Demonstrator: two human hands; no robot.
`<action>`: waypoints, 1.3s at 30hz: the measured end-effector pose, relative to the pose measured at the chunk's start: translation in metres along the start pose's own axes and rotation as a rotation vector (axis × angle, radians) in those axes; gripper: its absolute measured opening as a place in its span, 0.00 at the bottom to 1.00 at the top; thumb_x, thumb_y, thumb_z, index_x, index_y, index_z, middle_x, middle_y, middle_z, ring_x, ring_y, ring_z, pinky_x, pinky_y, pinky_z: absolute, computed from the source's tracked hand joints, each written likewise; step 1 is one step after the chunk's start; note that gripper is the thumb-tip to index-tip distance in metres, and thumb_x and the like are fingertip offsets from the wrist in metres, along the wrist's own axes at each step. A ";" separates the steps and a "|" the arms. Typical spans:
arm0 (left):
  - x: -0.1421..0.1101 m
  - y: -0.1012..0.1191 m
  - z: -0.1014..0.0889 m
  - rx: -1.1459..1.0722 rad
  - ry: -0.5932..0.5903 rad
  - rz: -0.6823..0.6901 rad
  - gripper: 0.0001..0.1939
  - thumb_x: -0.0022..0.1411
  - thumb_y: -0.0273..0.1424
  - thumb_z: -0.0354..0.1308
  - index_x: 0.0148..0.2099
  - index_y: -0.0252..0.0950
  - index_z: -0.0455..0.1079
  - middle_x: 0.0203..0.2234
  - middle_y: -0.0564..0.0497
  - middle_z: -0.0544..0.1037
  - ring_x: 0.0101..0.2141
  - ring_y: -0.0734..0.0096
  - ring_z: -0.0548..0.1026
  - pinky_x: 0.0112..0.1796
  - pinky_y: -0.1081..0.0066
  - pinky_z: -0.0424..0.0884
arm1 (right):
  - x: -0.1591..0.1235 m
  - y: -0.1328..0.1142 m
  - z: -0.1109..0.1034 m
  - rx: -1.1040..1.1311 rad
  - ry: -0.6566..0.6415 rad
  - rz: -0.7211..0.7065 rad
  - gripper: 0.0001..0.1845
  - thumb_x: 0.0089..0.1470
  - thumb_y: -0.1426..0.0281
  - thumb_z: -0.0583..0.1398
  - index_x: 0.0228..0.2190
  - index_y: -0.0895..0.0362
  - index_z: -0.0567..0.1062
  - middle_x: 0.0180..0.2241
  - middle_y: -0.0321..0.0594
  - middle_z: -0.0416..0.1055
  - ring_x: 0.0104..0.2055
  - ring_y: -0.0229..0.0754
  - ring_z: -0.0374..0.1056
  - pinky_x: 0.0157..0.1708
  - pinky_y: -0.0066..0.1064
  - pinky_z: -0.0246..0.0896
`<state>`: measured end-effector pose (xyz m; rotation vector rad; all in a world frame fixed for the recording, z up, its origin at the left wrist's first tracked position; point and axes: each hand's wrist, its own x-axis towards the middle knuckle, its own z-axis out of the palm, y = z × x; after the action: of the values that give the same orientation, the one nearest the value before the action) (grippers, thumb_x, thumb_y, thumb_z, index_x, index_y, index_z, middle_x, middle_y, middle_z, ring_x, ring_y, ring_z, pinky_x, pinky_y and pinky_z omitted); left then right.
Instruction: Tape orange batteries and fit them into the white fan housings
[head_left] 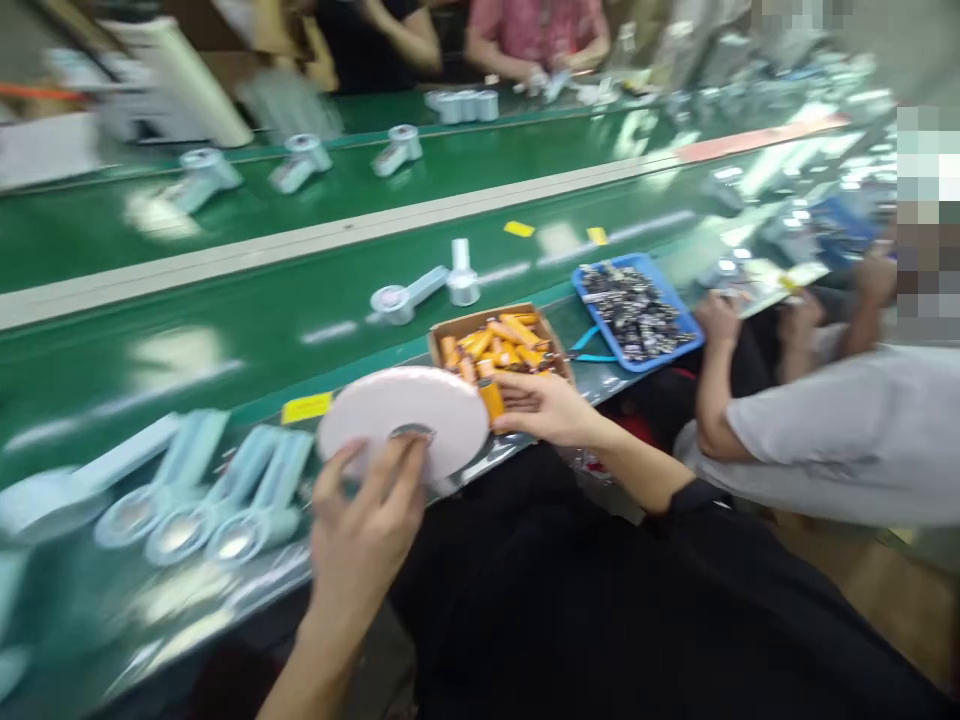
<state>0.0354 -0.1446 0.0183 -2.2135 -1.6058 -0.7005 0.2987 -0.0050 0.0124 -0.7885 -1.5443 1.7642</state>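
Note:
My left hand is on a pale pinkish-white flat roll, its fingers bent at the grey core. My right hand pinches an orange cylindrical battery at the roll's right edge. Just behind it stands a cardboard box full of loose orange batteries. To the left lie several light-blue handled housings with round ends, blurred by motion. Two more, one lying housing and one upright housing, are on the green surface beyond the box.
A blue tray of small dark parts sits right of the box. Yellow labels lie about. A pale divider strip crosses the green bench. A co-worker's arm in a grey sleeve is close at right; other people work across the bench.

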 end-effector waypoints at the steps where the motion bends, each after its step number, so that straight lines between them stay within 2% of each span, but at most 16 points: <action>1: 0.002 -0.005 -0.001 -0.030 -0.003 0.004 0.39 0.68 0.25 0.65 0.78 0.48 0.65 0.60 0.46 0.84 0.65 0.41 0.73 0.61 0.47 0.71 | 0.006 -0.009 -0.005 -0.023 -0.022 0.035 0.40 0.48 0.58 0.79 0.60 0.55 0.82 0.53 0.48 0.85 0.59 0.58 0.82 0.64 0.53 0.77; 4: 0.010 -0.013 -0.001 -0.166 -0.062 -0.023 0.43 0.71 0.29 0.60 0.83 0.56 0.54 0.63 0.47 0.82 0.60 0.41 0.78 0.63 0.38 0.68 | 0.019 -0.029 -0.014 -0.079 -0.017 0.020 0.32 0.45 0.64 0.80 0.52 0.54 0.86 0.49 0.42 0.86 0.58 0.56 0.82 0.68 0.51 0.74; 6: 0.014 -0.009 0.003 -0.170 -0.054 -0.079 0.44 0.71 0.31 0.61 0.83 0.57 0.52 0.62 0.45 0.82 0.59 0.38 0.78 0.63 0.32 0.65 | 0.024 -0.029 -0.003 0.027 0.076 -0.055 0.32 0.42 0.64 0.81 0.50 0.53 0.85 0.47 0.40 0.86 0.57 0.54 0.83 0.68 0.51 0.74; 10: 0.017 0.020 0.023 -0.003 0.113 -0.187 0.41 0.63 0.39 0.73 0.76 0.50 0.68 0.51 0.37 0.84 0.59 0.30 0.70 0.58 0.29 0.63 | 0.028 -0.002 0.049 0.454 0.520 -0.276 0.40 0.43 0.53 0.82 0.54 0.50 0.77 0.53 0.42 0.84 0.56 0.52 0.82 0.65 0.50 0.77; 12: 0.010 0.036 0.028 -0.028 0.158 -0.190 0.38 0.62 0.42 0.75 0.71 0.46 0.73 0.46 0.37 0.83 0.54 0.35 0.71 0.55 0.37 0.66 | 0.027 0.008 0.060 0.561 0.598 -0.274 0.42 0.43 0.50 0.81 0.53 0.49 0.74 0.54 0.43 0.83 0.56 0.53 0.83 0.61 0.50 0.80; 14: -0.006 0.046 0.024 -0.123 0.150 -0.166 0.34 0.62 0.41 0.76 0.68 0.43 0.76 0.41 0.40 0.81 0.47 0.43 0.73 0.51 0.45 0.68 | 0.022 0.005 0.045 0.532 0.498 -0.184 0.42 0.40 0.50 0.82 0.51 0.50 0.75 0.51 0.45 0.84 0.55 0.55 0.83 0.57 0.50 0.83; 16: -0.027 0.045 0.017 -0.208 0.045 -0.102 0.31 0.62 0.39 0.75 0.66 0.43 0.76 0.40 0.42 0.82 0.44 0.49 0.74 0.50 0.49 0.69 | 0.011 -0.010 0.008 0.421 0.441 -0.175 0.39 0.41 0.49 0.81 0.50 0.51 0.77 0.49 0.45 0.85 0.55 0.55 0.83 0.55 0.47 0.84; 17: -0.037 0.040 0.015 -0.218 -0.020 -0.088 0.29 0.63 0.38 0.75 0.65 0.44 0.76 0.41 0.42 0.82 0.44 0.49 0.74 0.49 0.50 0.69 | 0.004 -0.018 -0.014 0.359 0.504 -0.248 0.37 0.45 0.48 0.79 0.50 0.50 0.77 0.49 0.44 0.85 0.56 0.53 0.82 0.55 0.44 0.84; 20: -0.060 0.012 0.021 -0.149 -0.180 -0.171 0.26 0.65 0.39 0.71 0.64 0.41 0.77 0.45 0.39 0.83 0.48 0.44 0.75 0.52 0.47 0.71 | -0.008 -0.026 -0.074 0.147 0.700 -0.426 0.31 0.58 0.48 0.73 0.57 0.45 0.75 0.56 0.41 0.82 0.61 0.48 0.80 0.58 0.40 0.81; 24: -0.056 -0.035 0.036 -0.106 -0.384 -0.376 0.28 0.66 0.41 0.68 0.66 0.43 0.77 0.56 0.38 0.83 0.59 0.37 0.73 0.62 0.39 0.67 | -0.008 0.002 -0.097 0.045 0.581 -0.508 0.30 0.63 0.56 0.72 0.62 0.35 0.69 0.55 0.33 0.83 0.57 0.44 0.83 0.54 0.37 0.84; 27: -0.007 -0.048 0.042 -0.171 -0.299 -0.367 0.22 0.72 0.42 0.62 0.63 0.42 0.79 0.57 0.40 0.83 0.62 0.42 0.72 0.66 0.43 0.66 | -0.001 0.014 -0.094 0.029 0.531 -0.561 0.27 0.65 0.57 0.72 0.58 0.36 0.66 0.52 0.33 0.84 0.52 0.44 0.85 0.48 0.36 0.86; 31: 0.120 -0.060 0.081 -0.183 -0.227 -0.285 0.23 0.79 0.42 0.50 0.62 0.37 0.79 0.57 0.39 0.83 0.59 0.49 0.75 0.65 0.49 0.69 | 0.025 0.004 -0.090 0.031 0.577 -0.563 0.28 0.61 0.51 0.74 0.49 0.43 0.63 0.53 0.38 0.83 0.52 0.48 0.85 0.47 0.39 0.86; 33: 0.182 -0.072 0.114 -0.129 -0.322 -0.280 0.24 0.78 0.41 0.50 0.63 0.36 0.78 0.63 0.37 0.80 0.63 0.45 0.72 0.63 0.48 0.71 | 0.038 -0.006 -0.084 0.071 0.570 -0.554 0.32 0.57 0.50 0.75 0.46 0.45 0.60 0.52 0.38 0.83 0.51 0.49 0.85 0.49 0.41 0.86; 35: 0.224 -0.083 0.147 -0.071 -0.478 -0.221 0.23 0.76 0.42 0.53 0.63 0.38 0.78 0.66 0.35 0.77 0.66 0.38 0.69 0.61 0.43 0.72 | 0.044 -0.015 -0.080 0.092 0.540 -0.531 0.36 0.55 0.49 0.76 0.46 0.45 0.59 0.51 0.39 0.83 0.51 0.49 0.85 0.51 0.43 0.85; 37: 0.245 -0.097 0.174 -0.011 -0.620 -0.125 0.22 0.73 0.44 0.57 0.61 0.38 0.78 0.64 0.32 0.78 0.64 0.32 0.72 0.57 0.38 0.75 | 0.042 -0.020 -0.081 0.080 0.527 -0.505 0.40 0.52 0.48 0.78 0.50 0.44 0.59 0.49 0.38 0.83 0.51 0.48 0.85 0.54 0.45 0.84; 39: 0.247 -0.116 0.192 0.033 -0.685 -0.025 0.21 0.72 0.42 0.55 0.59 0.37 0.77 0.60 0.31 0.80 0.56 0.34 0.79 0.52 0.39 0.78 | 0.032 -0.024 -0.085 0.055 0.527 -0.482 0.44 0.49 0.49 0.79 0.55 0.43 0.60 0.47 0.36 0.83 0.51 0.48 0.85 0.55 0.47 0.83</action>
<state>0.0260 0.1885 -0.0068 -2.5681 -1.9075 0.1159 0.3495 0.0733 0.0247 -0.7057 -1.1947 1.1283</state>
